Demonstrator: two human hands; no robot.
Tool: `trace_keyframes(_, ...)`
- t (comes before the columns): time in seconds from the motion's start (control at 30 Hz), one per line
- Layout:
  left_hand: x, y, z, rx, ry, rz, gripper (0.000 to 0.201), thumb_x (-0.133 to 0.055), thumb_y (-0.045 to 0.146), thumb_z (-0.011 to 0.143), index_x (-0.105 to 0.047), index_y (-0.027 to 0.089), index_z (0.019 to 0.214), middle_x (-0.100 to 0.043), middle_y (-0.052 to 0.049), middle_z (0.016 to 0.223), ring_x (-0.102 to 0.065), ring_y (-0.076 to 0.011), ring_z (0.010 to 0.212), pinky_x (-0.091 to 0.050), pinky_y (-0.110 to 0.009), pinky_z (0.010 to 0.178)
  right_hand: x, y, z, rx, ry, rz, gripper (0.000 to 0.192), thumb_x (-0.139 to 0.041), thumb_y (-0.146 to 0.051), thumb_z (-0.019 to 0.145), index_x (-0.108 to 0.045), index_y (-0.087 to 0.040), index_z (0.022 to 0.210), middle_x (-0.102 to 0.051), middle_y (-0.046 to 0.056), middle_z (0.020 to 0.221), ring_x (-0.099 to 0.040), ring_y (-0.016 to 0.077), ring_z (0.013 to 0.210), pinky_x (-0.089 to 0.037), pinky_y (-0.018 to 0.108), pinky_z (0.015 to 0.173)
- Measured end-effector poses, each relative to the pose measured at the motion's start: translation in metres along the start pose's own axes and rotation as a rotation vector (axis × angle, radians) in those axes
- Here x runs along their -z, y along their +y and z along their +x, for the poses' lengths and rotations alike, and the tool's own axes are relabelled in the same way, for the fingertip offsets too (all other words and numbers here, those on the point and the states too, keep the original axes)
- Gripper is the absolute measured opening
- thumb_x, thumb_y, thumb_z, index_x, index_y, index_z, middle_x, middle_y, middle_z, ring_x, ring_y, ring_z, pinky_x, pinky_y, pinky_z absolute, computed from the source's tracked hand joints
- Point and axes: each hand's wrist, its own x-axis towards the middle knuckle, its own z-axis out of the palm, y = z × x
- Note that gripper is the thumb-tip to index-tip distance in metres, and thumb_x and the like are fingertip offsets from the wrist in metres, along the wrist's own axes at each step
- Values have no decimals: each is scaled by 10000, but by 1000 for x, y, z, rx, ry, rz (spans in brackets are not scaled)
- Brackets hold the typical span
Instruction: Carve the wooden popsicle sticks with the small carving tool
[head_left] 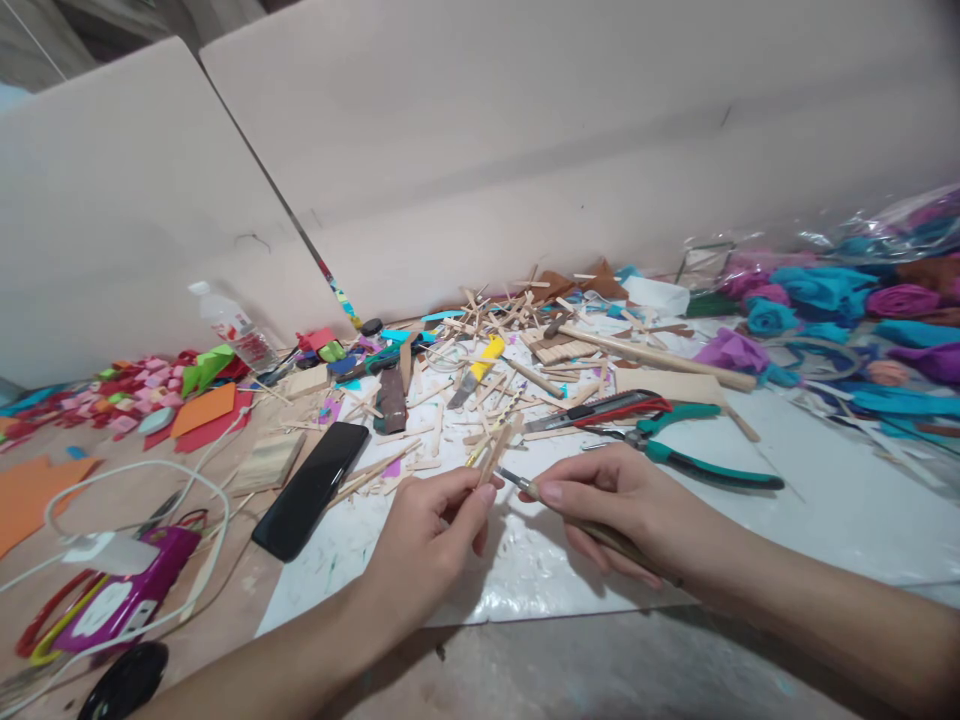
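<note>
The left hand [439,530] has a small wooden stick [495,450] pinched between thumb and fingers, with the far end poking up past the fingertips. The right hand [619,505] is wrapped around a thin craft knife [611,540], pen style, blade aimed left at the stick. Tip's super close to the wood, but honestly can't tell if it's actually touching. Both hands are over the near part of a white sheet [334,570], and the stick is up between them, roughly mid-view.

Behind that it's a proper mess: a heap of loose sticks [487,310] with a yellow utility knife [478,372] lying in the scraps. A red and black box cutter [596,408] sits just past the right hand, next to green-handled pliers [705,468], and a wooden-handled hammer [652,355] lies a bit further back.

Over on the left there's a black phone [311,490] lying partly on the sheet, right by a flat wood block [268,463]. Nearer the corner is a purple box [124,590] with a white adapter [112,550] on it and a white cable looping around. A clear bottle [236,330] leans back there too, and crumpled colored paper [817,295] is piled up far right.
</note>
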Motion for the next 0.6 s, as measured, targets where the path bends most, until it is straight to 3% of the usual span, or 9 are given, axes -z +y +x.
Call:
trace_keyframes(0.2,0,1,-1,-20,-14,67,447,-538,460,1109,-691,165,810,-581,18,596,-474,-111,550,-334,-236,558,-2,0,0,-6,11,-32,569,-698,-691,939,-786,-132,876,-581,-29,468,-324,56,303,-163,220,330)
trace_keyframes(0.37,1,3,-1,-58,-15,140,441,-509,425,1125,-635,183,778,-579,32,603,-496,-110,558,-357,-233,572,-4,-3,-2,-2,54,-87,548,-676,-662,969,-742,-152,778,-565,-29,465,-322,56,304,-181,229,332)
trace_keyframes(0.6,-3,0,-3,-217,18,316,372,-493,280,1123,-582,196,773,-531,42,628,-487,-113,575,-350,-253,627,-9,-8,-5,39,117,-154,460,-726,-560,970,-811,-123,854,-537,-30,494,-345,71,386,-174,256,365)
